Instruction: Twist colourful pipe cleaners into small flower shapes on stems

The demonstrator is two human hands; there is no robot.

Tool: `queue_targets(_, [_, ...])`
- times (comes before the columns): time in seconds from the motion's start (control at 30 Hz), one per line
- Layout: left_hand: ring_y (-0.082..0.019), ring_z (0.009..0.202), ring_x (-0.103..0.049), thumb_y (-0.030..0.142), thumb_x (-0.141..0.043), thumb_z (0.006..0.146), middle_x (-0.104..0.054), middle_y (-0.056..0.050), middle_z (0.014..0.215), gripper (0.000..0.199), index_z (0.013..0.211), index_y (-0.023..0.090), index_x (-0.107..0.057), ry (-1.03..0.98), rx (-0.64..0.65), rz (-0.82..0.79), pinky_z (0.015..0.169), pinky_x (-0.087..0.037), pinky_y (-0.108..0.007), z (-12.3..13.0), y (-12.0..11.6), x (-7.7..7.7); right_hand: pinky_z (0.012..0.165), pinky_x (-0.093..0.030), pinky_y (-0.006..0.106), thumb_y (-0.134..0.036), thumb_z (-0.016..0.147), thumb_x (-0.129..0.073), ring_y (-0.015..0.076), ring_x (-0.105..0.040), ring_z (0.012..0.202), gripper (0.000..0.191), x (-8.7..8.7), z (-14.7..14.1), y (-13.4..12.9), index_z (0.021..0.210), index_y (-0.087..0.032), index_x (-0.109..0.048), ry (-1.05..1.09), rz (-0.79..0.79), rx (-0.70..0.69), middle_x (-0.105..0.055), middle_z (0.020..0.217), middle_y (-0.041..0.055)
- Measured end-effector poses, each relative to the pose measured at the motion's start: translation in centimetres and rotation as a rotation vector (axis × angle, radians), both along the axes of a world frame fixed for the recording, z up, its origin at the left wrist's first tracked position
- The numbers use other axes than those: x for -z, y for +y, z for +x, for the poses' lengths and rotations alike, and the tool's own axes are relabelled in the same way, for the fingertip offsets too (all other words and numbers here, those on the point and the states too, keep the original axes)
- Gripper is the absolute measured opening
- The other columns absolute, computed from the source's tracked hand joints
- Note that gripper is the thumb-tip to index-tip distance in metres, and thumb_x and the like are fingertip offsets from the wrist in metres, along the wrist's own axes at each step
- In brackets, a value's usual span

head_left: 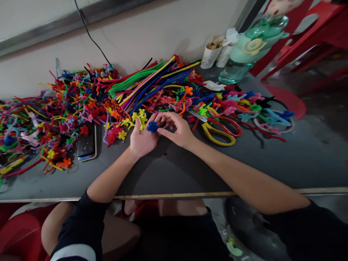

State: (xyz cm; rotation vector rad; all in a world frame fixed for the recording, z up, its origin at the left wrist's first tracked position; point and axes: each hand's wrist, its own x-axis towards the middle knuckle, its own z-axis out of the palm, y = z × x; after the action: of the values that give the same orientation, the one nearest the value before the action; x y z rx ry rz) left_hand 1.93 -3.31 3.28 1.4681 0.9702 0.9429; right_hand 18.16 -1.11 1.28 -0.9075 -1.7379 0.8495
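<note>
Bare tabletop (174, 177) is accessible between the left forearm (112, 175) and right forearm (239, 168). Stacked phones (86, 141) obstruct the left side; scissors (203, 119) obstruct the right. The pipe-cleaner bundle (152, 83) blocks low passage toward the wall (163, 32).

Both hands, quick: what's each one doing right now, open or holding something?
Left hand: open, palm up, blue pipe-cleaner flower against its fingers.
Right hand: fingers curled beside the flower; whether it grips anything can't be told.
</note>
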Motion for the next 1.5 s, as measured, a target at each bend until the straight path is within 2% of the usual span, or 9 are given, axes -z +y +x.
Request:
queue_targets(0.23, [-0.02, 0.101, -0.065, 0.06, 0.004, 0.093, -0.065, -0.008, 0.118, 0.071, 0.137, 0.033, -0.044, -0.076, 0.012, -0.023, 0.074, -0.054, -0.038, 0.2, -0.2, 1.5, 0.058, -0.043, 0.027, -0.044, 0.081, -0.063, 0.0129, -0.055, 0.062, 0.029, 0.0, -0.1, -0.5, 0.091, -0.017, -0.067, -0.032, -0.205, -0.124, -0.064, 0.075, 0.0031])
queue_targets(0.33, [-0.018, 0.095, -0.066, 0.06, -0.039, 0.091, -0.065, -0.007, 0.117, 0.052, 0.132, 0.029, -0.05, -0.048, -0.092, 0.032, 0.07, -0.055, -0.032, -0.2, 0.4, 2.3, 0.057, -0.044, 0.027, -0.045, 0.079, -0.066, 0.0125, -0.055, 0.06, 0.03, 0.3, 0.1, -0.3, 0.087, -0.016, -0.068, 0.035, -0.24, -0.045, -0.065, 0.074, 0.0033])
queue_targets(0.37, [-0.017, 0.088, -0.066, 0.056, -0.053, 0.086, -0.068, -0.007, 0.11, 0.049, 0.124, 0.026, -0.057, -0.014, -0.136, 0.054, 0.068, -0.054, -0.029, -0.3, 0.5, 2.5, 0.057, -0.044, 0.026, -0.045, 0.079, -0.065, 0.0125, -0.056, 0.06, 0.03, 0.3, 0.2, -0.2, 0.086, -0.016, -0.068, 0.036, -0.231, -0.026, -0.066, 0.073, 0.0031])
queue_targets(0.43, [-0.014, 0.072, -0.065, 0.048, -0.064, 0.081, -0.071, -0.005, 0.088, 0.04, 0.108, 0.019, -0.067, 0.037, -0.206, 0.064, 0.061, -0.053, -0.026, -0.6, 0.8, 2.9, 0.058, -0.046, 0.027, -0.045, 0.081, -0.064, 0.0132, -0.058, 0.061, 0.029, 0.4, 0.2, -0.1, 0.085, -0.016, -0.068, 0.014, -0.199, -0.016, -0.067, 0.072, 0.0032])
queue_targets(0.5, [-0.013, 0.063, -0.064, 0.043, -0.066, 0.079, -0.07, -0.003, 0.076, 0.033, 0.1, 0.017, -0.07, 0.049, -0.254, 0.052, 0.057, -0.051, -0.024, -0.6, 0.9, 3.1, 0.06, -0.048, 0.027, -0.044, 0.083, -0.061, 0.0146, -0.062, 0.063, 0.029, 0.5, 0.2, -0.1, 0.086, -0.017, -0.069, -0.014, -0.17, -0.011, -0.068, 0.073, 0.0037])
queue_targets(0.7, [-0.011, 0.06, -0.063, 0.038, -0.067, 0.078, -0.069, -0.002, 0.071, 0.027, 0.094, 0.016, -0.071, 0.005, -0.334, 0.033, 0.055, -0.051, -0.022, -0.4, 0.6, 3.0, 0.054, -0.049, 0.026, -0.039, 0.088, -0.055, 0.0144, -0.064, 0.06, 0.027, 0.6, 0.5, -0.1, 0.094, -0.018, -0.071, -0.101, -0.134, -0.004, -0.071, 0.076, 0.0036])
queue_targets(0.9, [-0.008, 0.053, -0.057, 0.039, -0.069, 0.075, -0.064, 0.001, 0.06, 0.024, 0.078, 0.015, -0.07, -0.027, -0.317, -0.005, 0.055, -0.049, -0.021, -0.4, 0.7, 3.0, 0.07, -0.054, 0.028, -0.03, 0.088, -0.06, 0.0164, -0.069, 0.08, 0.017, 0.5, 1.0, -0.2, 0.097, -0.021, -0.071, -0.27, 0.281, 0.082, -0.074, 0.094, 0.0045])
queue_targets(1.03, [-0.008, 0.052, -0.057, 0.04, -0.07, 0.074, -0.064, 0.001, 0.06, 0.025, 0.076, 0.015, -0.069, -0.072, -0.309, -0.041, 0.054, -0.047, -0.021, -0.3, 0.7, 3.1, 0.077, -0.055, 0.029, -0.028, 0.088, -0.063, 0.0168, -0.07, 0.083, 0.013, 0.7, 1.0, -0.2, 0.093, -0.021, -0.073, -0.262, 0.436, 0.127, -0.075, 0.091, 0.0043])
queue_targets(1.5, [-0.007, 0.051, -0.054, 0.04, -0.072, 0.071, -0.064, 0.001, 0.058, 0.027, 0.068, 0.014, -0.067, -0.139, -0.35, -0.087, 0.053, -0.044, -0.019, 0.4, 0.1, 2.8, 0.072, -0.057, 0.028, -0.021, 0.085, -0.066, 0.0164, -0.072, 0.077, 0.008, 1.0, 0.3, -0.5, 0.083, -0.022, -0.073, -0.164, 0.46, 0.208, -0.076, 0.083, 0.0021])
